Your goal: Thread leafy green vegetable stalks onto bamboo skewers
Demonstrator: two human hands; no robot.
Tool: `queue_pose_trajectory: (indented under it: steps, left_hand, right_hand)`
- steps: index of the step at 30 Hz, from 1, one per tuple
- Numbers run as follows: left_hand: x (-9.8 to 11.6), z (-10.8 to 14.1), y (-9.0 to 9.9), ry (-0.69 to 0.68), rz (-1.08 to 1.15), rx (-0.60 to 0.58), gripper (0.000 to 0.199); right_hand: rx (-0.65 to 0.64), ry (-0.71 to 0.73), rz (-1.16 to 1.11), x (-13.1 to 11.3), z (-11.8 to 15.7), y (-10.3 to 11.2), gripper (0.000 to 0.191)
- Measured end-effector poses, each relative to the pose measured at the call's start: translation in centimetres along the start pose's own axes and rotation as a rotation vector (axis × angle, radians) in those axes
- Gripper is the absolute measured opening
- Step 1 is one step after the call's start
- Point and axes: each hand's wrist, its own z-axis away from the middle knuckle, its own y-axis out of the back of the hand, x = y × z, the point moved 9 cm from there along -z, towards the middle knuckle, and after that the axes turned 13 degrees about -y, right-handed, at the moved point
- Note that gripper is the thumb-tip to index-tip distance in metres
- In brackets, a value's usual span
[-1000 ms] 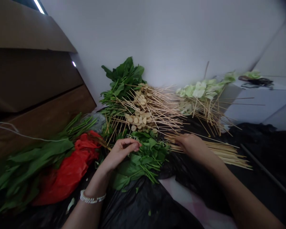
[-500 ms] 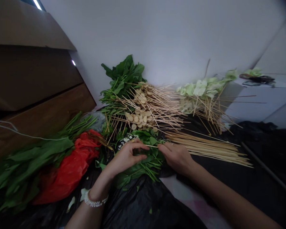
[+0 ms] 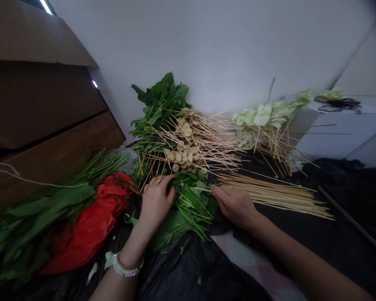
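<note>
My right hand (image 3: pixel 235 205) is closed round a thin wooden skewer (image 3: pixel 203 190), whose bare tip points left. Below that tip lies a pile of green leafy vegetables (image 3: pixel 196 209) with cut stems. At the left side of this pile, my left hand (image 3: pixel 157 195) reaches down with thumb and index finger apart. Nothing shows between them, though its other fingers are partly hidden. Just behind the hands, skewers threaded with pale round slices (image 3: pixel 183 155) are heaped up. Loose bare skewers (image 3: pixel 278 194) lie beside my right hand.
A red plastic bag (image 3: pixel 95 221) and large leafy greens (image 3: pixel 34 221) lie at left. More greens (image 3: pixel 163 94) stand against the wall. Skewered pale green leaves (image 3: pixel 265 115) are at back right. Black plastic (image 3: pixel 191 271) covers the near surface. A cardboard box (image 3: pixel 40 100) rises at left.
My left hand has moved left and away from the skewer's tip, down to the left side of the leaf pile. My right hand still holds the skewer in nearly the same place.
</note>
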Motion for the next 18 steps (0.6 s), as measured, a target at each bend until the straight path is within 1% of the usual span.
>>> queue_pose_trajectory:
  steps: [2, 3, 4, 6, 8, 9, 11, 14, 16, 18]
  left_hand:
    - [0.9, 0.1, -0.3, -0.054, -0.071, -0.019, 0.050]
    - [1.5, 0.1, -0.4, -0.080, -0.065, -0.023, 0.054]
    - [2.1, 0.1, -0.6, -0.105, -0.039, -0.027, 0.051]
    - [3.2, 0.0, -0.8, -0.153, 0.045, -0.043, 0.033]
    - [4.2, 0.0, -1.3, -0.204, 0.132, -0.093, 0.015]
    - [4.8, 0.0, -1.6, -0.232, 0.170, -0.136, 0.011]
    - [5.7, 0.2, -2.5, -0.288, 0.231, -0.250, 0.010]
    - [6.8, 0.8, -3.8, -0.356, 0.268, -0.403, 0.008]
    - [7.3, 1.3, -4.5, -0.386, 0.256, -0.464, 0.009]
    - [7.4, 1.6, -5.1, -0.394, 0.234, -0.497, 0.011]
  right_hand:
    - [0.014, 0.002, 0.003, 0.0, 0.0, 0.1, 0.021]
    - [0.024, 0.005, 0.002, 0.0, 0.0, 0.2, 0.022]
    - [0.036, 0.005, 0.000, 0.0, -0.1, 0.4, 0.022]
    - [0.053, -0.003, -0.003, 0.1, -0.2, 0.7, 0.022]
    - [0.053, -0.017, 0.000, 0.4, -0.3, 0.8, 0.022]
    - [0.049, -0.022, 0.001, 0.5, -0.3, 0.8, 0.022]
    - [0.049, -0.023, -0.004, 0.6, -0.3, 0.9, 0.021]
    - [0.081, -0.010, -0.022, 0.5, -0.3, 1.3, 0.022]
    - [0.101, -0.002, -0.029, 0.3, -0.3, 1.5, 0.022]
    - [0.106, -0.001, -0.035, 0.3, -0.3, 1.5, 0.023]
